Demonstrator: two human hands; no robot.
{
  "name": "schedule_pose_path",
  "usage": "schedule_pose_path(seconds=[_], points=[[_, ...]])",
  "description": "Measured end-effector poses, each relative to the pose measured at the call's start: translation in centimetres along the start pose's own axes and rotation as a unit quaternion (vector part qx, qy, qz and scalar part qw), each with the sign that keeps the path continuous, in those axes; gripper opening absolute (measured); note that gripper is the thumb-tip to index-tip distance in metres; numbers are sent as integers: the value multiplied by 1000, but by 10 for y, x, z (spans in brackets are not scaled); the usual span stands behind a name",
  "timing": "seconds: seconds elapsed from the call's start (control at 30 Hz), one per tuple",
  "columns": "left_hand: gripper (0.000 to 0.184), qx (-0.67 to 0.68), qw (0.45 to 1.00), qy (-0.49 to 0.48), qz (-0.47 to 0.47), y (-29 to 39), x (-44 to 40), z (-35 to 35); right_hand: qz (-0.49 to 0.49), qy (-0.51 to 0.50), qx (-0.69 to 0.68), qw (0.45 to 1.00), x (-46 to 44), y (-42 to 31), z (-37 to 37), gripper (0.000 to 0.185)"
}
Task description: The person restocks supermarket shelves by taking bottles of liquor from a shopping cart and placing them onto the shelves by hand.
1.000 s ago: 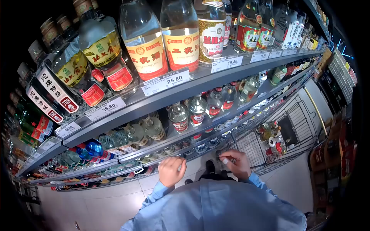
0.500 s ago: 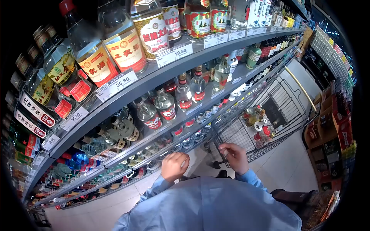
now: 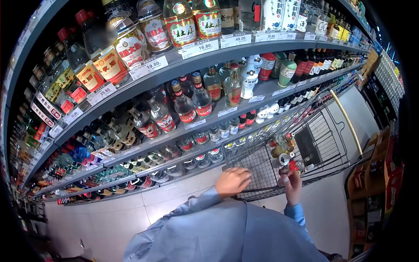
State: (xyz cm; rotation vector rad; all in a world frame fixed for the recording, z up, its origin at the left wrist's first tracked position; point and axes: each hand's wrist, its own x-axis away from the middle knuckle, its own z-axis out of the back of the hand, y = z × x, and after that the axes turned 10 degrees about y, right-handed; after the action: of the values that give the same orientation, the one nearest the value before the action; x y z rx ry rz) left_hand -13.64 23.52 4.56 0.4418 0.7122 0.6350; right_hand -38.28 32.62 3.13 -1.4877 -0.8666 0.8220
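Note:
My left hand (image 3: 233, 182), its fingers curled, is at the near left end of a wire shopping cart (image 3: 262, 174). It overlaps the cart's edge; whether it grips the wire is hidden. Raised over the cart's near side, my right hand (image 3: 293, 185) has thumb and fingers closed beside the bottles. What lies between those fingers I cannot make out. Inside the cart stands a cluster of small glass bottles (image 3: 277, 151), with a red-topped item (image 3: 293, 166) and a white round top (image 3: 284, 158) close to my right fingertips.
A long curved shelf (image 3: 183, 98) of liquor bottles runs along the left and front, with price tags (image 3: 200, 49) on its edges. The cart's yellowish handle (image 3: 347, 122) points away to the right. Boxed goods on a wooden rack (image 3: 371, 174) stand at the right. Pale floor tiles (image 3: 174, 196) lie below.
My view has turned and shifted along the shelf. My left hand has moved right to the cart's end. My right hand has reached to the bottles in the cart.

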Motion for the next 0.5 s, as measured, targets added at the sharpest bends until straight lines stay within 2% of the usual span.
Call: schedule_pose_path(seconds=[0.03, 0.1, 0.17, 0.2, 0.3, 0.37, 0.47, 0.5], points=[[20, -4, 1000, 4, -1, 5, -6, -6, 8, 6, 36, 999, -4, 1, 12, 7], [21, -9, 1000, 16, -4, 15, -19, -15, 136, 1, 161, 978, -12, 6, 25, 10], [22, -13, 999, 32, 0, 19, -23, -22, 85, -15, 156, 984, -19, 18, 32, 18], [22, -16, 999, 37, 1, 18, -24, -24, 56, -30, 126, 990, -18, 2, 22, 25], [25, -39, 999, 26, 19, 10, -15, -26, 57, -66, 167, 982, -24, -7, 8, 28], [26, -36, 998, -1, 44, 1, -7, -26, 91, -89, 195, 973, -28, -13, -3, 33], [26, -28, 997, -10, 70, -9, -2, -24, 124, -112, 201, 965, -32, -12, -16, 31], [26, -23, 997, -10, 76, -12, -1, -23, 106, -125, 200, 966, -31, -8, -20, 30]])
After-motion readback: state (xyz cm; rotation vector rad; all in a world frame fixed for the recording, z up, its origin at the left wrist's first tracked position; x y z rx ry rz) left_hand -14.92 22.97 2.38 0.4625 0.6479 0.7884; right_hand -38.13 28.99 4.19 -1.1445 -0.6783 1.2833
